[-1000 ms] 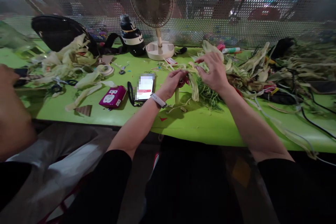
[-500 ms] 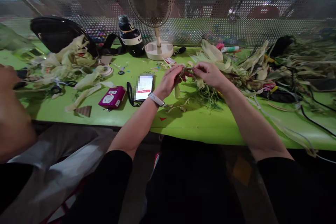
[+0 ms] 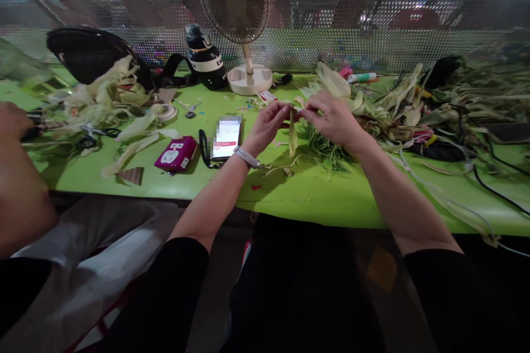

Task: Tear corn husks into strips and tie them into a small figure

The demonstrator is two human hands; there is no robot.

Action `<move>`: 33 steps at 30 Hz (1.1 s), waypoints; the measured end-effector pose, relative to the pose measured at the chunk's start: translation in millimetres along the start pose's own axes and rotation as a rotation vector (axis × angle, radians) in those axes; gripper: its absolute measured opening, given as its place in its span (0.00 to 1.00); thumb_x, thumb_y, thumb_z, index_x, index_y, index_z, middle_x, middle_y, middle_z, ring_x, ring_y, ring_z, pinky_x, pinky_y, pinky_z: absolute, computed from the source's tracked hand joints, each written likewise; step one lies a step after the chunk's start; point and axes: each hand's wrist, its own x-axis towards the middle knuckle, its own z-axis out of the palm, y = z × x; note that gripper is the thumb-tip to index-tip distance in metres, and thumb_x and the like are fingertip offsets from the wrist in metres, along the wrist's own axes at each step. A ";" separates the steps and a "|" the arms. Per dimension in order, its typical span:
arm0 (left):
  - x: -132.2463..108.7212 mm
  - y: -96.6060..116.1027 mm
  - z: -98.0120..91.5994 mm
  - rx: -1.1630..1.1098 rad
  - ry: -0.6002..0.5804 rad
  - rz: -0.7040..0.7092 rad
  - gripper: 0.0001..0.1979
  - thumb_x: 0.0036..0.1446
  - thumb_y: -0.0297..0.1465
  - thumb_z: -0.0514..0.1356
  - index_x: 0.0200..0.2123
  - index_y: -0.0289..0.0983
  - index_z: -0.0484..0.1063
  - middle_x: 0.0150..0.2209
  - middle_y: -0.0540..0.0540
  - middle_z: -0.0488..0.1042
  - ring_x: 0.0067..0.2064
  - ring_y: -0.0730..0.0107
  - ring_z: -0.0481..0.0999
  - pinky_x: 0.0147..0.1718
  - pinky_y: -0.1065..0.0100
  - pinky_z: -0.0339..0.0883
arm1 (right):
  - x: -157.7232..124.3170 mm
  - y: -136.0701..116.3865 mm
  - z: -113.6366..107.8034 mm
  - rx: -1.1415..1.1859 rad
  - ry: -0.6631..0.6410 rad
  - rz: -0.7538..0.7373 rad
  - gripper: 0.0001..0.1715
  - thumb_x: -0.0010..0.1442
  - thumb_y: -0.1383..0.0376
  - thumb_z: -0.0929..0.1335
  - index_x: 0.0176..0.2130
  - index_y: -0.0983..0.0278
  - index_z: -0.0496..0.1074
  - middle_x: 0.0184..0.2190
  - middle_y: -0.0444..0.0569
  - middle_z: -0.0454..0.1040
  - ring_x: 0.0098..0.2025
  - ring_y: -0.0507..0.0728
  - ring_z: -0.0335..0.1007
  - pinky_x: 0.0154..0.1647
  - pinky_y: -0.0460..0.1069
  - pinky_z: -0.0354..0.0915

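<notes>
Left fingers (image 3: 282,112) pinch a husk strip (image 3: 292,140) hanging lengthwise downward; whether right fingers (image 3: 311,116) grip, I can't tell.

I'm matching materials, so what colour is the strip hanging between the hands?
The hanging strip is pale yellowish green; the head view shows it.

Bottle band (image 3: 206,65) shows "E", apparently.

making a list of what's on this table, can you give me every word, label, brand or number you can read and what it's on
"E": black bottle's pale band; the next letter, perhaps N or M, curves away.
Too small or blurred to read: phone screen, partly pixelated; marks on the purple box; print on the small card; any label on the white-and-green tube.
</notes>
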 end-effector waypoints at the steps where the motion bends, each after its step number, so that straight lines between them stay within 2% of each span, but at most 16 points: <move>1: 0.7 -1.4 0.0 0.014 0.015 0.023 0.13 0.64 0.40 0.62 0.35 0.36 0.70 0.34 0.50 0.78 0.36 0.77 0.79 0.37 0.72 0.75 | -0.3 -4.1 0.1 -0.019 -0.024 -0.026 0.16 0.68 0.56 0.65 0.32 0.61 0.71 0.33 0.52 0.72 0.41 0.62 0.68 0.45 0.58 0.65; 5: 1.5 -3.9 0.6 0.054 0.035 0.097 0.14 0.62 0.40 0.65 0.32 0.36 0.70 0.30 0.52 0.74 0.31 0.81 0.74 0.35 0.75 0.73 | -1.8 -19.1 -4.4 0.022 -0.082 -0.067 0.14 0.67 0.58 0.66 0.31 0.60 0.71 0.33 0.52 0.72 0.41 0.60 0.69 0.46 0.57 0.65; 8: 0.5 -2.6 1.4 0.055 0.010 0.109 0.15 0.61 0.42 0.65 0.32 0.36 0.71 0.30 0.52 0.73 0.31 0.81 0.73 0.34 0.76 0.72 | -2.6 -22.5 -12.2 0.196 -0.121 0.027 0.15 0.64 0.55 0.69 0.29 0.61 0.71 0.32 0.49 0.73 0.38 0.57 0.68 0.42 0.54 0.64; 10: -0.4 -1.9 2.0 0.041 -0.030 0.107 0.17 0.60 0.45 0.65 0.33 0.36 0.72 0.30 0.52 0.73 0.31 0.81 0.73 0.33 0.76 0.71 | -1.9 -19.6 -14.9 0.372 -0.163 0.184 0.20 0.64 0.52 0.68 0.27 0.63 0.72 0.29 0.48 0.73 0.34 0.55 0.68 0.39 0.52 0.64; 13: -1.5 -2.7 3.2 -0.006 -0.115 0.133 0.19 0.57 0.48 0.66 0.33 0.37 0.73 0.30 0.52 0.73 0.32 0.80 0.72 0.32 0.76 0.71 | 2.0 -11.2 -10.5 0.588 -0.157 0.520 0.33 0.68 0.45 0.61 0.23 0.64 0.71 0.23 0.50 0.72 0.28 0.53 0.66 0.36 0.52 0.64; 16: -2.1 -4.3 4.3 -0.035 -0.161 0.151 0.20 0.55 0.49 0.67 0.34 0.37 0.74 0.31 0.52 0.72 0.32 0.79 0.72 0.32 0.75 0.71 | 6.1 -5.4 -0.1 0.538 -0.123 0.744 0.39 0.67 0.40 0.60 0.20 0.65 0.70 0.20 0.51 0.70 0.25 0.54 0.64 0.34 0.53 0.62; 19: -2.7 -4.7 5.1 -0.040 -0.182 0.153 0.20 0.55 0.49 0.67 0.35 0.38 0.74 0.32 0.51 0.73 0.32 0.79 0.72 0.32 0.74 0.70 | 7.3 -6.3 7.9 0.547 -0.058 0.720 0.35 0.62 0.40 0.67 0.21 0.65 0.71 0.21 0.49 0.69 0.28 0.54 0.64 0.35 0.53 0.62; 23: -5.4 -3.4 7.0 -0.070 -0.233 0.159 0.20 0.54 0.49 0.68 0.34 0.38 0.74 0.29 0.53 0.70 0.31 0.79 0.70 0.31 0.74 0.69 | 5.6 -10.0 11.3 0.816 0.063 0.590 0.25 0.53 0.46 0.76 0.26 0.64 0.73 0.25 0.43 0.70 0.32 0.52 0.66 0.38 0.49 0.63; 26: -8.1 -2.7 8.5 -0.068 -0.280 0.120 0.20 0.55 0.48 0.69 0.32 0.37 0.73 0.28 0.52 0.70 0.30 0.79 0.70 0.31 0.73 0.69 | 4.3 -9.2 10.9 0.923 0.087 0.584 0.24 0.48 0.49 0.79 0.26 0.63 0.71 0.26 0.42 0.70 0.31 0.50 0.66 0.37 0.48 0.64; 30: -9.1 -1.2 8.7 -0.034 -0.309 0.089 0.21 0.55 0.49 0.68 0.32 0.36 0.73 0.27 0.52 0.70 0.30 0.79 0.70 0.30 0.73 0.68 | 4.6 -7.4 8.4 0.861 0.136 0.595 0.22 0.47 0.55 0.80 0.24 0.63 0.70 0.23 0.40 0.67 0.29 0.49 0.62 0.33 0.48 0.61; 33: -8.9 2.1 6.9 -0.012 -0.319 0.051 0.22 0.54 0.50 0.68 0.31 0.36 0.73 0.27 0.52 0.71 0.29 0.79 0.70 0.30 0.73 0.68 | 6.1 -8.6 9.2 0.754 0.226 0.529 0.22 0.50 0.57 0.79 0.21 0.63 0.67 0.21 0.39 0.62 0.28 0.49 0.58 0.32 0.48 0.58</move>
